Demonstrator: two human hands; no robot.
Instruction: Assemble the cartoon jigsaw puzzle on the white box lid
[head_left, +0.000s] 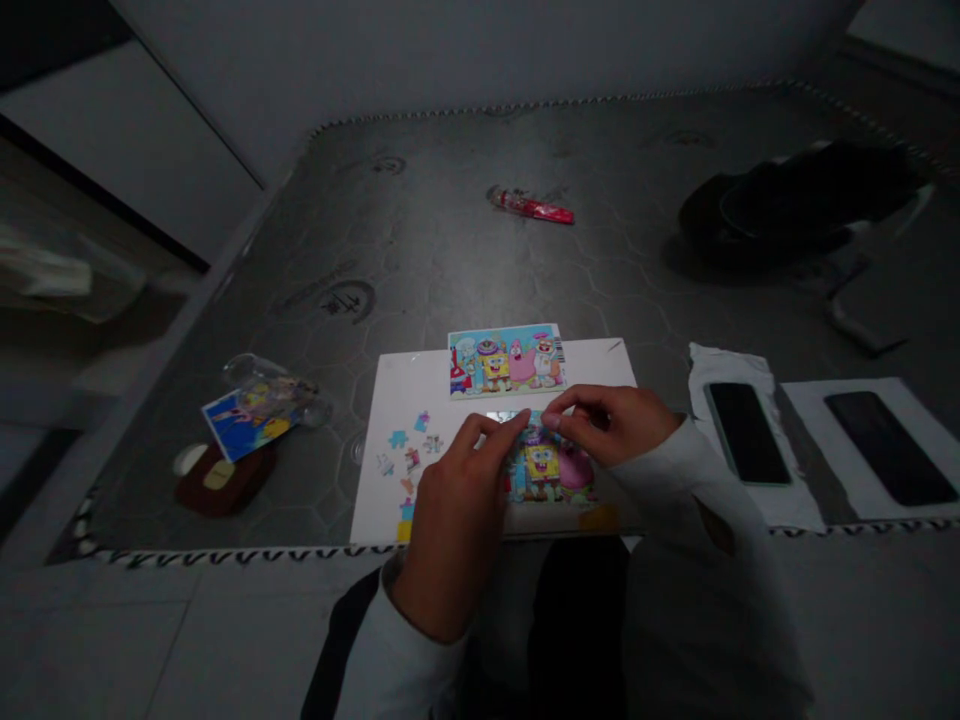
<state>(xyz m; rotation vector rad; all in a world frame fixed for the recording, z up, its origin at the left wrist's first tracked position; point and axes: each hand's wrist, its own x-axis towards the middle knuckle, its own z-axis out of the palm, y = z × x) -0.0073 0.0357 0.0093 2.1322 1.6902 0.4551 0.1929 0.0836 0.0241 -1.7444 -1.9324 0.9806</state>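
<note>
A cartoon jigsaw puzzle [541,466], largely joined, lies on a white board [382,400]. My left hand [465,500] rests over the puzzle's left side, fingers stretched out with their tips at its upper edge. My right hand [611,420] is above the upper right part, thumb and forefinger pinched together. Whatever may be between them is too small to make out. Just beyond the puzzle is a printed picture card [506,362] with the same characters. Several loose puzzle pieces [412,460] lie on the board left of my left hand.
On the left are a clear plastic wrapper [277,390], a blue picture card [244,425] and a brown pouch [225,485]. Two phones [748,432] [889,447] lie on the right. A red-handled object [536,208] and a dark bag-like item [787,210] are farther back.
</note>
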